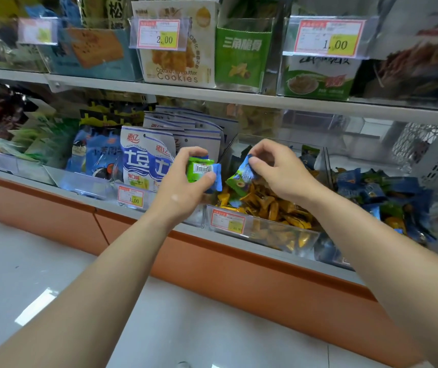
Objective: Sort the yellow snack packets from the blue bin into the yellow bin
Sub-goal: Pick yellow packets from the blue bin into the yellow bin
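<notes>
A clear bin on the lower shelf holds mostly yellow snack packets. To its right, another clear bin holds mostly blue packets with a few green and yellow ones mixed in. My left hand grips a small bunch of packets, a green one with a barcode in front and a blue one behind, just left of the yellow pile. My right hand pinches the corner of a blue-and-green packet above the yellow pile.
White-and-blue bags stand in the bin to the left, behind a red price tag. An upper shelf carries cookie and green snack boxes. An orange shelf base and a glossy white floor lie below.
</notes>
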`<move>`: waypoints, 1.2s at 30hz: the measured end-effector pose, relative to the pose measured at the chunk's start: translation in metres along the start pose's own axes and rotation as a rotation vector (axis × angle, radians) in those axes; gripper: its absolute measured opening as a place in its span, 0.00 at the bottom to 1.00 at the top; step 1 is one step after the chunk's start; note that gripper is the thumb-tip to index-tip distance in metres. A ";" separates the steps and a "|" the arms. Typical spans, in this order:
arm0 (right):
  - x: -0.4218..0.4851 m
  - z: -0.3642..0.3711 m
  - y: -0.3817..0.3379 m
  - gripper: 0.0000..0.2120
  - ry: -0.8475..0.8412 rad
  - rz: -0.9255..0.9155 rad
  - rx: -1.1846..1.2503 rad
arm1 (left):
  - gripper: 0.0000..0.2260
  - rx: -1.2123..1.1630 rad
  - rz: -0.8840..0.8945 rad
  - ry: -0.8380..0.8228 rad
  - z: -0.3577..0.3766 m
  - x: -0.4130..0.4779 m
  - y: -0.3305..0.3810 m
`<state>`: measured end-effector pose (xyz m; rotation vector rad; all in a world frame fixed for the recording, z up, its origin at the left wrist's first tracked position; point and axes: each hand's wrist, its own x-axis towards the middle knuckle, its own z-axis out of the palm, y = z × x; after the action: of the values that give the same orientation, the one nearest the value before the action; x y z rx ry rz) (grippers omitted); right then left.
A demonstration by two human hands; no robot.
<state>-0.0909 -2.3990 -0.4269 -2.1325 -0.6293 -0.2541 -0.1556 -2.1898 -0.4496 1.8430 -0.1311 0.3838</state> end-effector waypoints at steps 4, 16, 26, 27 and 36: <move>-0.014 -0.016 -0.010 0.03 -0.026 0.127 0.188 | 0.05 -0.074 -0.091 -0.072 0.017 0.000 0.010; -0.011 -0.002 -0.018 0.05 -0.166 0.322 0.533 | 0.13 0.066 -0.083 -0.201 0.031 -0.002 0.006; 0.024 0.045 0.042 0.17 -0.477 0.097 -0.439 | 0.13 0.453 -0.070 -0.290 0.003 -0.010 -0.018; 0.027 0.049 0.045 0.19 -0.509 0.110 -0.467 | 0.13 0.446 -0.079 -0.283 0.002 -0.010 -0.019; 0.036 0.052 0.058 0.15 -0.467 0.119 -0.497 | 0.10 0.417 -0.068 -0.178 0.001 -0.012 -0.016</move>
<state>-0.0324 -2.3738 -0.4838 -2.7321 -0.7564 0.1835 -0.1617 -2.1868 -0.4685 2.2870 -0.1150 0.2079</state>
